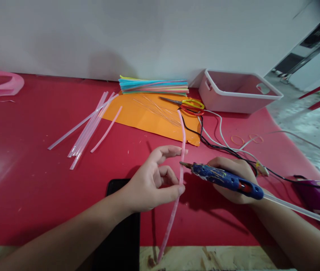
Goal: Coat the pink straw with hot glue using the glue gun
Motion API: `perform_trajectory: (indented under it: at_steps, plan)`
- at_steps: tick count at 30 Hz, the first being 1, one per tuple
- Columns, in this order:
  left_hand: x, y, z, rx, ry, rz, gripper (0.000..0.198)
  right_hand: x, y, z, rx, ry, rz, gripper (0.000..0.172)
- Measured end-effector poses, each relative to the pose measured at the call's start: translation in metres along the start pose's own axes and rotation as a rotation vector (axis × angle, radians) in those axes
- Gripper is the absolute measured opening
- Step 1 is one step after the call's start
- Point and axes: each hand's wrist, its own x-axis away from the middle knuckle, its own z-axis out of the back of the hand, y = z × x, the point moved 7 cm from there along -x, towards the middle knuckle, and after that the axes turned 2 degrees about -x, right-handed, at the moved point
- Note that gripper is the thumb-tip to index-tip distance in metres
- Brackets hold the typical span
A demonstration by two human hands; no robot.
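Note:
A long, thin pink strip (174, 210), slightly bent, is pinched between the fingertips and thumb of my left hand (156, 180). It runs from near the orange sheet down past the table's front edge. My right hand (233, 177) is wrapped round a blue glue gun (222, 177) with a clear glue stick (295, 207) coming out of its back. The gun's nozzle touches or nearly touches the strip between my left fingertips and thumb. Several pale pink sticks (88, 131) lie on the left, with one curved pink piece (107, 130) beside them.
On the red table (49, 195) are an orange sheet (148, 113), scissors (191, 103), a bundle of coloured pipe cleaners (154, 86), a pink basket (233, 99), tangled cables (222, 145), a pink ribbon roll (14, 84), a purple object (315, 199) and a black device (120, 237).

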Motion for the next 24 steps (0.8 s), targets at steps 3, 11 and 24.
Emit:
perform_trajectory:
  at_steps: [3, 11, 24]
  plan:
    - [-0.0005, 0.0, -0.0006, 0.011, -0.01, -0.017, 0.053, 0.0007, 0.0015, 0.0, 0.013, 0.004, -0.02, 0.008]
    - [-0.0008, -0.0002, -0.0022, 0.006, -0.034, -0.026, 0.054, 0.0019, 0.0037, 0.0012, 0.039, 0.016, -0.035, 0.006]
    - [-0.0007, -0.0007, -0.0023, 0.018, -0.032, 0.019, 0.064, -0.0022, 0.0066, 0.0047, 0.061, 0.021, 0.049, 0.007]
